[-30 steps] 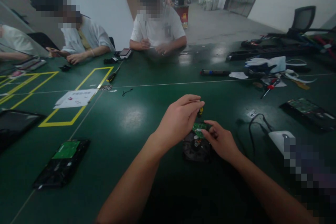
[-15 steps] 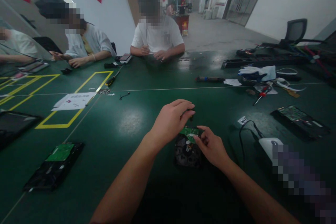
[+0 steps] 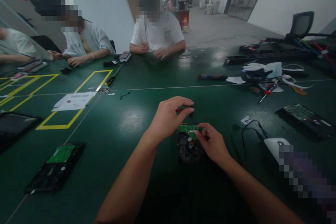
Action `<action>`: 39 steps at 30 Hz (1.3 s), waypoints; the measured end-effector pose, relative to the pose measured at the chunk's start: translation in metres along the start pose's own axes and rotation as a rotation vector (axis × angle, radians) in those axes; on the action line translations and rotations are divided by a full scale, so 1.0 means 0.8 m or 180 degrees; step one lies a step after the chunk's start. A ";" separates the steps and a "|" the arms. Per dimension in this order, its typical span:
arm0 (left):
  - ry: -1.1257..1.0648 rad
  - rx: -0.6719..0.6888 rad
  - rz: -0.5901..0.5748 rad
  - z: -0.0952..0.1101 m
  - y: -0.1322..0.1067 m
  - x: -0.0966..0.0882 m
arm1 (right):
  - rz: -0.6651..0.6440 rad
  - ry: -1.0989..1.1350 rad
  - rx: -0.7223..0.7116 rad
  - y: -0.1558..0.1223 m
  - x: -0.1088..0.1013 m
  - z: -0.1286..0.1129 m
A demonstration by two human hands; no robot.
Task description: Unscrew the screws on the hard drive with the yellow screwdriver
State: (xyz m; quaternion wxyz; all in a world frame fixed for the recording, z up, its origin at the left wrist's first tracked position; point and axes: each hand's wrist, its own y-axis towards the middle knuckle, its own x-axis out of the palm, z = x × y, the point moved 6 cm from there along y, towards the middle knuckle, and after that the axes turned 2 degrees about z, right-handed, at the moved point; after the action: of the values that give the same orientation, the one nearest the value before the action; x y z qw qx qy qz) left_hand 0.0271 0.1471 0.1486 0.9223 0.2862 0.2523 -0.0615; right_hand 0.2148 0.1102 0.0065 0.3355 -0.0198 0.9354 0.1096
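Here, hands (image 3: 168, 117) at circuit board (image 3: 187, 130).

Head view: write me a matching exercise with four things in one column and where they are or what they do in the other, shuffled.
1. left hand
2. right hand
3. white paper
4. red-and-black screwdriver

A. lies over yellow tape
B. fingertips at the green board on the dark unit
C. lies close to the white glove
D. fingers around a small dark object

Pairs: 1-D, 2-B, 3-A, 4-C
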 end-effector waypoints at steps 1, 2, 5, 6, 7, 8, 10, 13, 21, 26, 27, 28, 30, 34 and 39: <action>-0.0007 0.0006 -0.0001 -0.001 -0.001 -0.001 | -0.0010 -0.0022 -0.0084 0.001 0.000 -0.003; -0.0005 0.0013 -0.0010 -0.001 -0.001 -0.002 | -0.0024 -0.0028 -0.0158 0.001 0.000 -0.005; 0.0020 0.0032 -0.0003 0.002 -0.002 -0.003 | -0.0090 0.0006 -0.0281 0.000 0.001 -0.009; 0.0022 0.0036 0.0000 0.003 -0.002 -0.003 | -0.0091 0.0010 -0.0299 -0.001 0.000 -0.010; 0.0016 0.0035 0.0000 0.003 -0.002 -0.003 | -0.0090 -0.0001 -0.0320 -0.002 -0.001 -0.012; 0.0003 0.0036 0.0002 0.004 -0.002 -0.002 | -0.0098 -0.0026 -0.0348 -0.004 -0.002 -0.015; -0.0033 0.0054 0.0000 0.006 -0.002 0.000 | -0.0139 -0.0129 -0.0410 -0.010 -0.005 -0.021; -0.0053 0.0028 0.0045 0.005 -0.003 0.004 | -0.0296 -0.0547 -0.0403 -0.025 -0.003 -0.031; -0.0211 -0.0140 0.0198 -0.003 -0.002 0.015 | -0.0488 -0.1428 -0.0682 -0.053 0.016 -0.049; -0.0317 -0.0190 0.0215 -0.010 -0.001 0.017 | -0.0696 -0.1452 -0.0856 -0.051 0.017 -0.047; -0.0352 -0.0202 0.0236 -0.012 -0.001 0.017 | -0.0752 -0.1453 -0.0879 -0.050 0.017 -0.047; -0.0391 -0.0214 0.0256 -0.013 -0.001 0.016 | -0.0797 -0.1455 -0.0892 -0.050 0.016 -0.047; -0.0452 -0.0234 0.0282 -0.015 -0.001 0.016 | -0.0867 -0.1449 -0.0902 -0.049 0.016 -0.046; -0.0424 -0.0290 0.0318 -0.017 -0.001 0.015 | -0.0959 -0.1399 -0.0921 -0.043 0.016 -0.044; -0.0431 -0.0355 0.0327 -0.023 -0.001 0.016 | -0.0958 -0.1296 -0.1038 -0.031 0.018 -0.044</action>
State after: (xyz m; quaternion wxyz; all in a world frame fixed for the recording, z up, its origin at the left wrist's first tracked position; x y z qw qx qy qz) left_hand 0.0302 0.1573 0.1289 0.9537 0.2422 0.1774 -0.0191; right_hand 0.1848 0.0788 0.0189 0.5210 -0.1895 0.8056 0.2092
